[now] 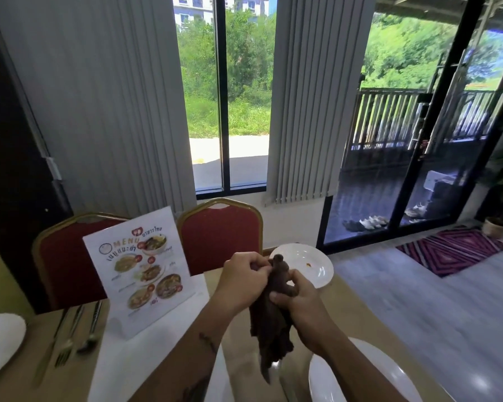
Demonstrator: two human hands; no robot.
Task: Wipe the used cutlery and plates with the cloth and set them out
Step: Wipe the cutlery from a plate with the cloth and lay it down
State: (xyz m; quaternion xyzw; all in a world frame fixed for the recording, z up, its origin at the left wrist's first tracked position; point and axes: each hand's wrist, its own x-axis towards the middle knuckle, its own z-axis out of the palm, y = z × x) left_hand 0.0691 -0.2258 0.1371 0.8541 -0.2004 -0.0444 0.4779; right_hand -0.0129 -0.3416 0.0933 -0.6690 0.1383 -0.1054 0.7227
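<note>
We see both hands up over the surface (341,304), right of the menu stand (141,265), working a dark brown cloth (270,323) between them. Left hand (246,274) pinches the top bunch of the cloth with curled fingers. Right hand (298,304) is wrapped round its middle, thumb across. The rest of the cloth hangs in a loose tail toward the near edge.

We judge this two-hand grip is for bunching or refolding the cloth to get a usable face, or for rubbing something rolled inside. We cannot tell if any cutlery is in there, as no metal shows.

Beyond the hands, right of the menu stand and further back, sits a white stained plate (312,269) with a small orange smear, so not wiped yet by the look of it. Nearer than the menu stand and to its right, under the right forearm, is a second plate (389,372), partly hidden.

Left of the menu stand a cutlery set (73,335) of knife, fork and spoon lies lined up beside a third plate (0,340) at the frame edge; it looks already set out. Red chairs (221,236) stand behind the menu stand.

Likely next: the cloth goes to the stained plate
</note>
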